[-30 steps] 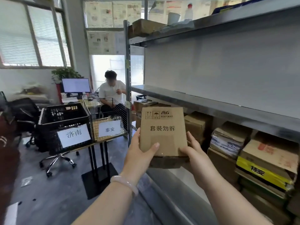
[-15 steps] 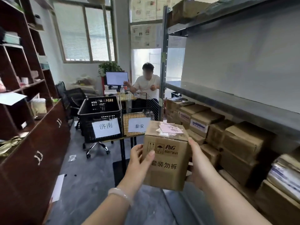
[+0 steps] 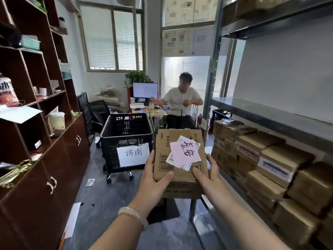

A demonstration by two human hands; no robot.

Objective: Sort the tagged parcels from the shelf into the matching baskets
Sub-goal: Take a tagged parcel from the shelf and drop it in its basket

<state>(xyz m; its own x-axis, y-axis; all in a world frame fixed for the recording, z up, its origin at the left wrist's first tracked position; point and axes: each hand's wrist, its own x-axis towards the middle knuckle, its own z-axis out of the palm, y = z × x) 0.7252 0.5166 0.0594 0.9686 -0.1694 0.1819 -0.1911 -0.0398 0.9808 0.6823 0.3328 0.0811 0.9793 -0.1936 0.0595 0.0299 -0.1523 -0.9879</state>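
Both hands grip one brown cardboard parcel (image 3: 163, 143), held in mid-air at the centre of the view, top face tilted toward the camera. The left hand (image 3: 153, 183) clasps the near left corner, thumb pressed on the top face beside a printed bar code, fingers out of sight behind the side. The right hand (image 3: 209, 177) clasps the near right corner, thumb on the top face, fingers along the right side. A pale bead bracelet (image 3: 134, 216) sits on the left wrist.

A pink paper tag (image 3: 184, 152) with handwritten black characters lies on the parcel's top face, over white printed slips.

Beyond the parcel and to its left stands a black plastic slatted basket (image 3: 126, 134) bearing a white paper label (image 3: 134, 154) printed 济南. Just beside it, directly behind the parcel, is a black wire basket (image 3: 173, 114); its front is hidden by the parcel, so any label there cannot be read.

To the right, a grey metal shelf (image 3: 270, 114) carries rows of stacked brown parcels (image 3: 261, 159) on its lower level. A dark brown wooden cabinet (image 3: 45, 159) lines the left wall. At the back, a person in a white shirt (image 3: 182, 98) sits at a table (image 3: 142, 110) with a computer monitor (image 3: 145, 90).
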